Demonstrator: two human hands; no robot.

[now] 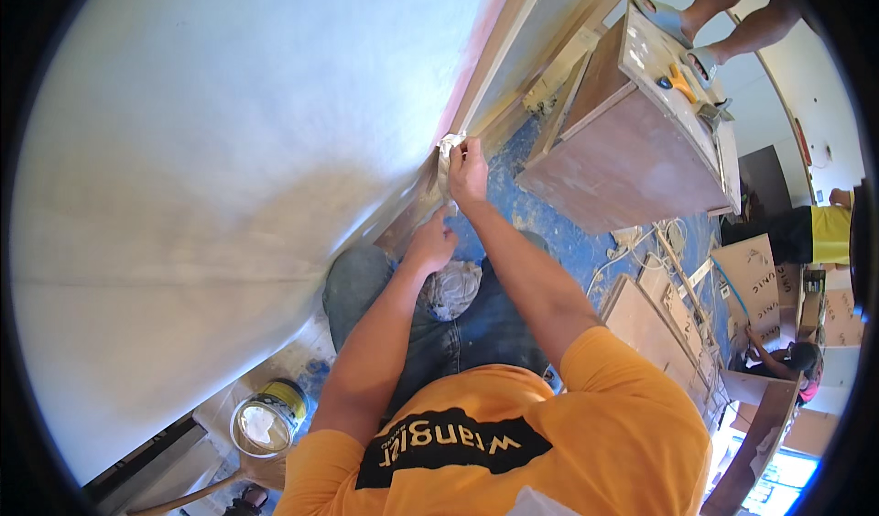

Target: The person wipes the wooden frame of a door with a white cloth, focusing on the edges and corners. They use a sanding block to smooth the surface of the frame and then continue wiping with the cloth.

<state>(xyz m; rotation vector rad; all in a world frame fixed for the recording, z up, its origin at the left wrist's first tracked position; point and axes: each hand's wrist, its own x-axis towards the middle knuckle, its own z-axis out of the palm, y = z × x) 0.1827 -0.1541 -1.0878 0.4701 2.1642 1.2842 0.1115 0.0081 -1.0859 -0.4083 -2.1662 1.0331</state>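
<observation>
My right hand (469, 175) is closed on a crumpled whitish strip (446, 163), pinched at the foot of the pale wall beside the wooden trim. Whether the strip is paper, tape or cloth I cannot tell. Just below and nearer to me, my left hand (430, 243) has its index finger stretched toward the strip's lower end, with the other fingers curled. It appears to hold nothing. A crumpled grey-white bundle (450, 292) lies between my knees. The large smooth pale wall (211, 150) fills the left side, and a wooden trim (504, 44) runs away from my hands.
A wooden cabinet (613, 150) stands to the right; a person's sandalled feet (705, 58) and an orange-handled tool (678, 81) are on top. Boards (655, 328) and cables litter the blue floor (526, 209). An open bucket (267, 420) sits lower left. Other people are at the right.
</observation>
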